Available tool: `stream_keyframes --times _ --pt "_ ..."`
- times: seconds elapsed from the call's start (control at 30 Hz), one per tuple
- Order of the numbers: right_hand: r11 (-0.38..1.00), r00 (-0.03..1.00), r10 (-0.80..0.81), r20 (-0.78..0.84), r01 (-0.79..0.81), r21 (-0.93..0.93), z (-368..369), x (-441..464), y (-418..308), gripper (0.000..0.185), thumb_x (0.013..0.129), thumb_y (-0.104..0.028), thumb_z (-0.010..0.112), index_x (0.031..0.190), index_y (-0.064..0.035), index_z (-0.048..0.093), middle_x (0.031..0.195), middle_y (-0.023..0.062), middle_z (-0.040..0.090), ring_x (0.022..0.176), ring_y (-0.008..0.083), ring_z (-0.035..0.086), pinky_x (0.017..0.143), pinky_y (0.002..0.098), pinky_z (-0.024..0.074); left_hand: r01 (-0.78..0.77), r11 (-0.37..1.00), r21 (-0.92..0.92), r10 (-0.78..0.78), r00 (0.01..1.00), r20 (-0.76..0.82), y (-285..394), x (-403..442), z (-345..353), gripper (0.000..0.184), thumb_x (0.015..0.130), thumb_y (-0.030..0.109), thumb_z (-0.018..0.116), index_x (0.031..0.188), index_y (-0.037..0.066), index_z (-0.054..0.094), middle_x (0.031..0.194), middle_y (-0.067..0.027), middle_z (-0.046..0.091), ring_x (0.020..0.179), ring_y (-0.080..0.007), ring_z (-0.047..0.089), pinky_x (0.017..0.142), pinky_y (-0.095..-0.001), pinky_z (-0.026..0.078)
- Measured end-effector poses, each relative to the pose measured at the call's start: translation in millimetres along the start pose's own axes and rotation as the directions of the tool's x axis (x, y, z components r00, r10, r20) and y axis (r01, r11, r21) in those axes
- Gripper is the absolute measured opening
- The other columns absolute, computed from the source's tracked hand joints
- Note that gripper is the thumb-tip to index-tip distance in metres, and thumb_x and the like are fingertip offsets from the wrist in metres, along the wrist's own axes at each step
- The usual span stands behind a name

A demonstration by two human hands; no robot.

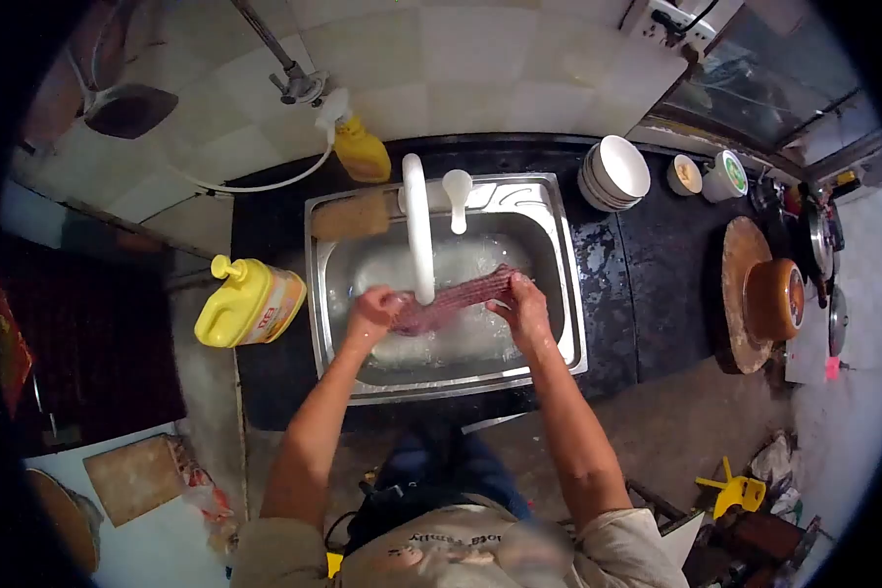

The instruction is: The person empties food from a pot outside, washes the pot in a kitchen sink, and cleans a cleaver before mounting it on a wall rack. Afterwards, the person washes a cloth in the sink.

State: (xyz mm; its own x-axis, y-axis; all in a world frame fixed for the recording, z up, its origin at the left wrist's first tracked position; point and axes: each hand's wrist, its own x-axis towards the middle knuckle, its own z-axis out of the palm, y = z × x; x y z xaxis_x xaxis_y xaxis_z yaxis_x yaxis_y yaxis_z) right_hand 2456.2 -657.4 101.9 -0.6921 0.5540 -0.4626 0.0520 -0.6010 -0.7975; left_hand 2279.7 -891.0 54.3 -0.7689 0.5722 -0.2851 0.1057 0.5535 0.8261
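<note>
A dark red, striped wet cloth is stretched between my two hands over the metal sink. My left hand is closed around the cloth's left end. Its right end is pinched in my right hand, between thumb and fingers. The white faucet arches over the basin, and its spout end comes down right by the middle of the cloth. Cloudy water with suds lies in the basin beneath. Part of the cloth's left end is hidden by my left fingers.
Left of the sink stands a yellow detergent jug. A yellow bottle is behind the sink. Stacked white bowls sit at the back right, near a small bowl and a white tub. A round wooden board is farther right.
</note>
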Motion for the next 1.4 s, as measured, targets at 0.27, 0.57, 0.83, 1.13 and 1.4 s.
stream_keyframes --times 0.27,0.57,0.83,1.13,1.4 --pt "0.897 0.887 0.442 -0.132 -0.436 0.071 4 -2 77 0.043 0.096 -0.035 0.044 0.131 -0.0120 0.038 0.127 0.0129 0.047 0.111 0.0331 0.050 0.086 0.0503 0.0482 -0.166 0.931 0.324 0.223 0.964 -0.146 -85 -2 23 0.027 0.085 0.026 0.056 0.094 0.001 0.063 0.098 -0.0161 0.061 0.089 -0.0271 0.060 0.074 -0.0352 0.048" --pt "0.867 0.851 0.405 0.335 -0.474 0.155 21 1 120 0.055 0.090 -0.049 0.046 0.122 -0.0050 0.051 0.110 0.0134 0.062 0.101 0.0228 0.058 0.081 0.0391 0.0477 -0.683 0.708 -0.183 0.702 0.708 0.074 129 -97 80 0.014 0.077 0.016 0.063 0.077 0.003 0.059 0.074 -0.0128 0.060 0.072 -0.0319 0.059 0.065 -0.0377 0.047" --pt "0.980 0.968 0.191 0.164 -0.197 0.016 74 -2 88 0.030 0.092 -0.035 0.047 0.088 -0.0076 0.057 0.078 0.0056 0.060 0.068 0.0216 0.058 0.062 0.0371 0.0480 -0.014 0.991 -0.135 -0.023 0.963 -0.269 63 -8 74 0.024 0.078 0.028 0.065 0.071 0.005 0.061 0.071 -0.0114 0.064 0.063 -0.0289 0.062 0.056 -0.0371 0.048" --pt "0.932 0.908 0.357 -0.220 -0.329 0.153 68 -11 77 0.030 0.092 -0.036 0.049 0.081 -0.0101 0.059 0.066 0.0012 0.053 0.059 0.0160 0.053 0.060 0.0318 0.0470 0.060 0.997 0.043 -0.052 0.985 -0.165 33 -12 78 0.030 0.076 0.036 0.064 0.071 0.006 0.064 0.070 -0.0174 0.061 0.069 -0.0383 0.061 0.063 -0.0474 0.047" --pt "0.855 0.848 0.511 -0.141 -0.519 -0.019 1 -5 122 0.056 0.087 -0.042 0.057 0.130 -0.0110 0.039 0.139 0.0193 0.029 0.108 0.0443 0.045 0.084 0.0533 0.0464 0.443 0.896 -0.023 -0.444 0.893 -0.073 -50 12 64 0.038 0.079 0.023 0.064 0.109 0.002 0.056 0.098 -0.0166 0.062 0.082 -0.0315 0.062 0.070 -0.0395 0.049"
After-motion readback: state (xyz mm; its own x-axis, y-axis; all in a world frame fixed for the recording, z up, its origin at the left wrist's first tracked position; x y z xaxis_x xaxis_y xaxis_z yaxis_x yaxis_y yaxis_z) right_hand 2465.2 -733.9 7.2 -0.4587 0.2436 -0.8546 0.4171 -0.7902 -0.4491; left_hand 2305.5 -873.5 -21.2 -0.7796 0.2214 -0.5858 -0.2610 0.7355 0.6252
